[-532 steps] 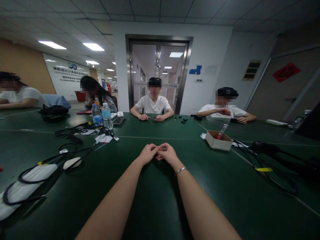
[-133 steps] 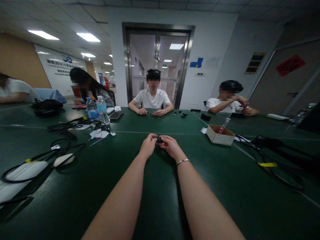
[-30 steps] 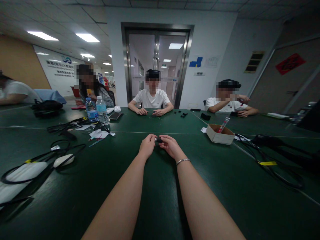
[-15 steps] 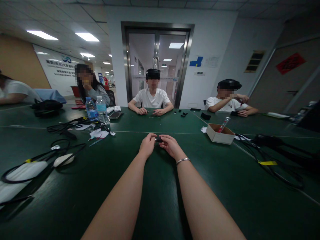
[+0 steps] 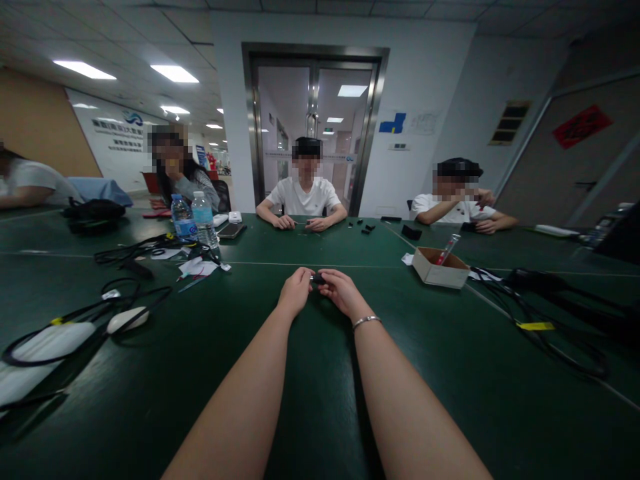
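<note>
Both my hands meet over the middle of the green table (image 5: 320, 373), with a small black piece (image 5: 319, 279) between their fingertips. It has a short shiny end on its left side, and its exact kind is too small to make out. My right hand (image 5: 341, 292) pinches the black part between thumb and fingers. My left hand (image 5: 296, 292) is closed at the shiny end, its fingertips partly hidden by the back of the hand.
On the right stands an open cardboard box (image 5: 440, 275) holding a red-and-clear tube. To the left are water bottles (image 5: 204, 220), a phone (image 5: 231, 231), black cables (image 5: 135, 252) and a white mouse (image 5: 128, 321). Several people sit around the table, one directly opposite (image 5: 303, 200).
The black piece has shifted very slightly right between my fingers, and its shiny end shows a little more clearly. My arms are almost still.
</note>
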Action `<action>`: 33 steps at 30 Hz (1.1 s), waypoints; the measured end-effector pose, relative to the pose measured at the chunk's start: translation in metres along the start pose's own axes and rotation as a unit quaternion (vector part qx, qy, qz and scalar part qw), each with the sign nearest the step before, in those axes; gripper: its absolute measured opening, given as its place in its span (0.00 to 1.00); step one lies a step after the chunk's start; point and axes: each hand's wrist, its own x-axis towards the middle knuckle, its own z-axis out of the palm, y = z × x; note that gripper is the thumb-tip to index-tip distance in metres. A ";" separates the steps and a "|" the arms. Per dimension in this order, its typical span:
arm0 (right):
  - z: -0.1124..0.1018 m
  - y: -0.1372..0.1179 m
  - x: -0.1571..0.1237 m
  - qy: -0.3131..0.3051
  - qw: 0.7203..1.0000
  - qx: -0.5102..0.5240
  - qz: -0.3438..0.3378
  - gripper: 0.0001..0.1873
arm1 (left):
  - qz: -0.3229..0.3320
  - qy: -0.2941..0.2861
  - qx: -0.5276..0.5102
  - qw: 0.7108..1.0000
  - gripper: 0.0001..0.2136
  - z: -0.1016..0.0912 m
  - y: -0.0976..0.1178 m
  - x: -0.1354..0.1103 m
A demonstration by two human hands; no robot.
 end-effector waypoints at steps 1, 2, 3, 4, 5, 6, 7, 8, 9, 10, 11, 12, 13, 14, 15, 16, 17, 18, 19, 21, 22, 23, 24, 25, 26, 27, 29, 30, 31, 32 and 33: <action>0.000 0.000 0.000 0.000 1.000 0.000 0.000 0.04 | -0.001 0.000 -0.002 1.000 0.16 0.000 0.000 0.000; 0.000 0.000 0.000 0.000 1.000 0.001 -0.001 0.04 | -0.002 0.002 -0.004 1.000 0.15 0.000 0.001 0.000; 0.000 0.001 0.001 0.000 1.000 0.001 -0.002 0.04 | -0.003 0.004 -0.004 1.000 0.14 0.000 0.001 0.000; 0.000 0.001 0.001 -0.001 1.000 0.002 -0.003 0.04 | -0.004 0.005 -0.003 1.000 0.13 -0.001 0.001 0.000; 0.000 0.001 0.001 0.000 1.000 0.002 -0.003 0.04 | -0.003 0.005 -0.001 1.000 0.13 -0.001 0.001 0.000; 0.000 0.001 0.001 0.001 1.000 0.001 -0.002 0.04 | -0.002 0.003 0.000 1.000 0.12 -0.001 0.001 0.000; -0.001 0.001 0.001 0.002 1.000 0.000 -0.002 0.04 | 0.000 0.003 0.001 1.000 0.12 -0.001 0.001 0.000; -0.001 0.001 0.001 0.002 1.000 -0.001 -0.002 0.05 | 0.001 0.002 0.000 1.000 0.12 -0.001 0.001 0.001; -0.001 0.001 0.001 0.002 1.000 -0.002 -0.002 0.05 | 0.002 0.002 -0.002 1.000 0.12 -0.001 0.001 0.001; -0.001 0.001 0.001 0.002 1.000 -0.002 -0.002 0.05 | 0.003 0.002 -0.003 1.000 0.12 -0.001 0.002 0.000; -0.001 0.001 0.001 0.002 1.000 -0.003 -0.002 0.05 | 0.003 0.003 -0.004 1.000 0.12 -0.001 0.002 0.000; -0.001 0.001 0.001 0.001 1.000 -0.003 -0.002 0.05 | 0.002 0.004 -0.003 1.000 0.12 -0.001 0.002 0.000; -0.001 0.001 0.001 0.001 1.000 -0.003 -0.002 0.05 | 0.000 0.005 -0.002 1.000 0.12 -0.001 0.003 0.000; -0.001 0.001 0.001 0.001 1.000 -0.003 -0.001 0.05 | -0.002 0.004 -0.001 1.000 0.12 -0.001 0.003 0.000; -0.001 0.001 0.001 0.001 1.000 -0.003 -0.001 0.05 | -0.003 0.005 0.000 1.000 0.12 -0.001 0.004 0.000; -0.001 0.001 0.001 0.002 1.000 -0.002 -0.001 0.04 | -0.004 0.004 0.001 1.000 0.12 -0.001 0.004 0.000; 0.000 0.001 0.001 0.003 1.000 -0.002 -0.001 0.04 | -0.005 0.004 0.002 1.000 0.12 -0.001 0.004 0.000; 0.000 0.001 0.001 0.004 1.000 -0.001 -0.001 0.04 | -0.004 0.004 0.001 1.000 0.12 -0.001 0.003 0.000; 0.000 0.001 0.001 0.004 1.000 -0.001 -0.001 0.04 | -0.004 0.004 0.000 1.000 0.12 -0.001 0.003 0.000; 0.000 0.001 0.001 0.003 1.000 -0.001 -0.002 0.04 | -0.004 0.005 -0.004 1.000 0.12 -0.001 0.002 0.000; 0.000 0.001 0.001 0.002 1.000 -0.001 -0.002 0.04 | -0.003 0.004 -0.006 1.000 0.12 0.000 0.002 0.000; 0.000 0.001 0.001 0.001 1.000 -0.002 -0.002 0.04 | -0.003 0.004 -0.008 1.000 0.12 0.000 0.002 0.000; 0.000 0.001 0.001 0.002 1.000 -0.003 -0.002 0.04 | -0.002 0.004 -0.010 1.000 0.12 0.000 0.002 0.000; 0.000 0.001 0.001 0.001 1.000 -0.005 -0.002 0.04 | -0.001 0.004 -0.011 1.000 0.12 0.000 0.001 0.000; 0.000 0.000 0.001 0.002 1.000 -0.006 -0.002 0.04 | -0.001 0.004 -0.012 1.000 0.11 0.000 0.001 0.000; 0.000 0.000 0.000 0.002 1.000 -0.007 -0.002 0.04 | 0.000 0.004 -0.013 1.000 0.11 0.000 0.001 0.000; 0.000 0.000 0.000 -0.001 1.000 -0.009 -0.002 0.04 | 0.001 0.007 -0.015 1.000 0.11 0.000 0.000 0.001; 0.000 0.000 0.000 -0.003 1.000 -0.010 -0.002 0.05 | 0.004 0.011 -0.019 1.000 0.11 0.000 -0.001 0.001; 0.001 0.000 0.000 -0.005 1.000 -0.012 -0.003 0.05 | 0.008 0.016 -0.024 1.000 0.11 0.000 -0.001 0.002; 0.001 0.001 0.001 -0.007 1.000 -0.015 -0.004 0.06 | 0.012 0.022 -0.031 0.999 0.11 0.000 -0.001 0.003; 0.001 0.002 0.001 -0.012 1.000 -0.021 -0.007 0.07 | 0.016 0.032 -0.039 0.999 0.11 0.000 -0.002 0.004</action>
